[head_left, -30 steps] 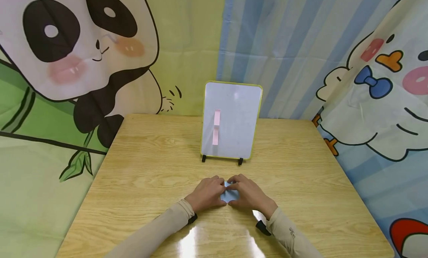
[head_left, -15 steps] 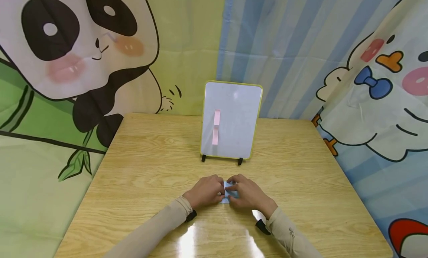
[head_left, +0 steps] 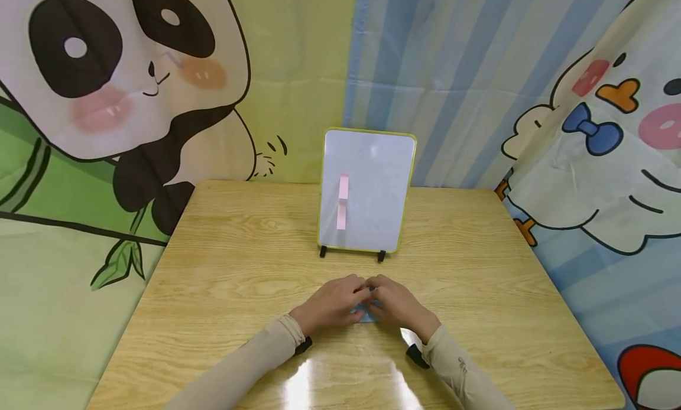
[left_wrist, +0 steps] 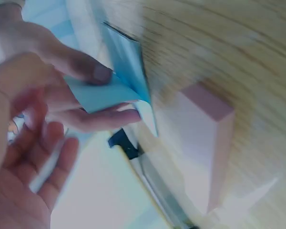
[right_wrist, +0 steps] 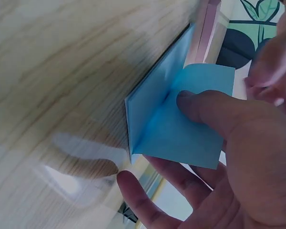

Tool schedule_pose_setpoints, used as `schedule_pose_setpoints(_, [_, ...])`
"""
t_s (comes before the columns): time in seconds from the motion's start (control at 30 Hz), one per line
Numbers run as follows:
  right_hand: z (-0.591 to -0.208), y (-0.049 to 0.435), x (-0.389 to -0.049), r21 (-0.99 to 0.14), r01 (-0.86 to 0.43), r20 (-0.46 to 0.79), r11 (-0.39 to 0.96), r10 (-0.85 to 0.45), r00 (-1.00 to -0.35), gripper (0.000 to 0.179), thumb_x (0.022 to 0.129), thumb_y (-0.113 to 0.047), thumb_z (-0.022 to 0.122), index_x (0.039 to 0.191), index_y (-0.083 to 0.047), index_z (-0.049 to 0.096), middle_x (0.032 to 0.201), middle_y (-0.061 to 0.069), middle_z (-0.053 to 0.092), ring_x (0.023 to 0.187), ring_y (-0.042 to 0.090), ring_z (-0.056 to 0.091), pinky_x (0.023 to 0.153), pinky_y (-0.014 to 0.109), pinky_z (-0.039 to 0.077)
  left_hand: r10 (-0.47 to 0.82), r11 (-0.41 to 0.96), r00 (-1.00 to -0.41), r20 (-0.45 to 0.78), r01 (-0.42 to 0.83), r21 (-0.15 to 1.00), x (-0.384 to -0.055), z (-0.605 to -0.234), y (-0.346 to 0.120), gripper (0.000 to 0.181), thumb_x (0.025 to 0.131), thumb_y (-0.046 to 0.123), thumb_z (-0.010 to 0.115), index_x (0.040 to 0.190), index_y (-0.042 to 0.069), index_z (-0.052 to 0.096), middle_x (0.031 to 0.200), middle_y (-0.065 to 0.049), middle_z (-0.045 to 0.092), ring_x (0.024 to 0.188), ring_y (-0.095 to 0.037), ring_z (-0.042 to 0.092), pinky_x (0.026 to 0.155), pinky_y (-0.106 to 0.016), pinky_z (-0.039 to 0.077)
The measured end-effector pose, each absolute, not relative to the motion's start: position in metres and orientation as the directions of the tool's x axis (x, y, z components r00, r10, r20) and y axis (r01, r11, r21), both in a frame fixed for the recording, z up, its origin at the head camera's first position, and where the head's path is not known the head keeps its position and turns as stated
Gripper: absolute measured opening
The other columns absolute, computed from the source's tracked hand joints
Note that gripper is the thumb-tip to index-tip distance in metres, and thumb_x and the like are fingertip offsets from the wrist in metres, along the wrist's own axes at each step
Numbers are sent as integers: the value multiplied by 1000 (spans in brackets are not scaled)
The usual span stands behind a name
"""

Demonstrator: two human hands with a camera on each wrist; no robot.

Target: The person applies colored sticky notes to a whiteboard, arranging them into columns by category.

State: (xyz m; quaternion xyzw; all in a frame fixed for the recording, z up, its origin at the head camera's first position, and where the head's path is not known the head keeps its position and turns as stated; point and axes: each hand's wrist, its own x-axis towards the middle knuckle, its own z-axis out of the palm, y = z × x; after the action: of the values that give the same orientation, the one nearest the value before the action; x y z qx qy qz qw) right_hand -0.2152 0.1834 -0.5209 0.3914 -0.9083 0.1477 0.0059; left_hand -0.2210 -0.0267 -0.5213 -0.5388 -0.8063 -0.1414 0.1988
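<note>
A pad of blue sticky notes [right_wrist: 157, 86] lies on the table, its top sheet [right_wrist: 195, 133] bent upright away from the stack. My right hand [head_left: 399, 303] pinches that sheet between thumb [right_wrist: 188, 102] and fingers. Close beside it, my left hand [head_left: 332, 302] has loosely curled fingers [left_wrist: 62, 167] with nothing held between them in the left wrist view. From the head, both hands meet over the blue pad and hide most of it. A thick pink block [left_wrist: 200, 143], like a stack of notes, sits next to the blue pad; the left hand hides it from the head camera.
Behind the hands, a whiteboard [head_left: 378, 191] with a yellow frame leans on a stand with black feet [head_left: 381, 256]. Two pink paper strips [head_left: 343, 188] are stuck to its left half, one above the other. Cartoon-printed curtains [head_left: 298, 73] hang around the wooden table [head_left: 239, 250].
The left hand has moved right, off the pad's left side, until its fingers overlap the right hand. Less of the blue paper shows between the hands now.
</note>
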Motion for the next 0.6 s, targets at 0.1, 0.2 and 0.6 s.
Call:
schedule_pose_setpoints(0.1, [-520, 183, -217, -277, -712, 121, 646, -711, -693, 8, 91, -22, 70, 90, -17, 77, 111, -2, 64, 97, 14, 57, 76, 26, 50, 863, 256, -201, 463, 965, -59, -216, -517, -24, 8, 85, 23, 71, 88, 17, 66, 90, 3, 56, 75, -6, 49, 64, -15, 43])
schedule_pose_setpoints(0.2, [-518, 184, -218, -274, -714, 100, 644, -719, -688, 9, 91, -21, 70, 90, -16, 78, 115, 1, 64, 104, 17, 58, 81, 29, 51, 916, 190, -147, 373, 979, -80, -212, -516, -24, 5, 89, 24, 67, 87, 21, 71, 92, 6, 61, 78, -2, 54, 65, -12, 45])
schedule_pose_setpoints(0.6, [-514, 182, -221, -258, -723, 77, 640, -733, -676, 10, 91, -15, 69, 95, -16, 78, 115, 1, 65, 103, 18, 59, 85, 31, 51, 960, 245, -218, 178, 959, -145, -202, -530, -22, 20, 97, 24, 57, 108, 15, 70, 120, 4, 64, 109, -9, 58, 79, -17, 51])
